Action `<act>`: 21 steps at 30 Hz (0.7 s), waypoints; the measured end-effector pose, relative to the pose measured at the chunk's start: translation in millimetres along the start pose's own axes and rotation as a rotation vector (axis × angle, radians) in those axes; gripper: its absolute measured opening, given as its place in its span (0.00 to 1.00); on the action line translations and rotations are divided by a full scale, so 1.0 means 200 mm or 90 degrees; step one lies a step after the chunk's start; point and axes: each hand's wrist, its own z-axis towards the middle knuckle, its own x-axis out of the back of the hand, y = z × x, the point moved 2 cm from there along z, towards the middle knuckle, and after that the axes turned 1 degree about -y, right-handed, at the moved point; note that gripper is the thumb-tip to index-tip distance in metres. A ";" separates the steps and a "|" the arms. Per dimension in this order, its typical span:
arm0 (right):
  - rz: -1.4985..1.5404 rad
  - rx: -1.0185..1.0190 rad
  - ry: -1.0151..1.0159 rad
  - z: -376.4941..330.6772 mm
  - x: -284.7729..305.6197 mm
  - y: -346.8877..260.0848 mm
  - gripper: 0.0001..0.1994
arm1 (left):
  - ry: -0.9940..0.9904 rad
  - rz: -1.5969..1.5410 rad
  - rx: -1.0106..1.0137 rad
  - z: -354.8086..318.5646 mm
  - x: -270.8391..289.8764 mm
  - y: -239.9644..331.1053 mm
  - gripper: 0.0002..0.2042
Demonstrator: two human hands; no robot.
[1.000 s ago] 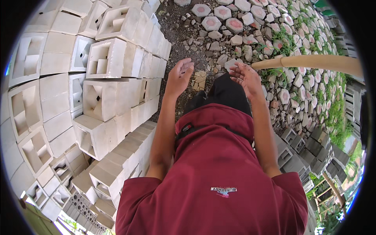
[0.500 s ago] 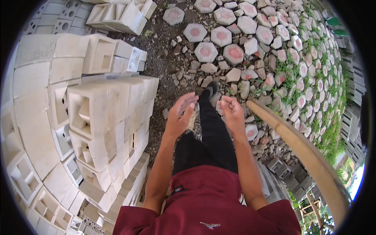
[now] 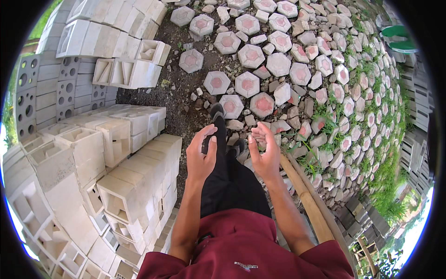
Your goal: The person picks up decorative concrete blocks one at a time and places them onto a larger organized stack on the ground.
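Pale concrete blocks (image 3: 116,153), hollow-cored and stacked in stepped rows, are seen nearest to the left hand (image 3: 202,158), just beside it on the person's left but not touched. The topmost row of the stack is laid with its long axis running away from the person toward the upper part of the view, and the open cavities of the lower blocks are turned sideways toward the dark trousers (image 3: 230,183). The left hand is held empty, palm turned inward, with the fingers loosely curled and slightly apart. The right hand (image 3: 265,151) is likewise held empty, palm up and facing the left hand, its fingers spread and bent; nothing is gripped by either. Both hands are raised in front of the red shirt (image 3: 241,246) and are kept apart from each other.

Bare dark soil strewn with small rubble is seen underfoot. Hexagonal paving stones (image 3: 246,83) with pinkish centres are scattered ahead and to the right, with grass growing between the farther ones. A long pole (image 3: 309,204) is laid diagonally by the right forearm. Perforated grey blocks (image 3: 44,93) are stacked at far left, outdoors in daylight.
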 end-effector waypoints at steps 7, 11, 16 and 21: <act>-0.038 0.021 0.027 0.72 0.11 -0.09 0.19 | -0.110 -0.063 0.056 0.69 -0.18 0.07 0.13; -0.069 -0.043 0.047 0.97 0.14 -0.04 0.15 | -0.210 0.000 0.080 1.01 -0.25 0.12 0.13; -0.065 -0.060 0.003 1.28 0.14 -0.13 0.08 | -0.256 0.079 0.111 1.41 -0.30 0.17 0.14; -0.122 -0.079 -0.027 1.65 0.23 -0.28 0.13 | -0.274 0.048 0.131 1.83 -0.36 0.29 0.14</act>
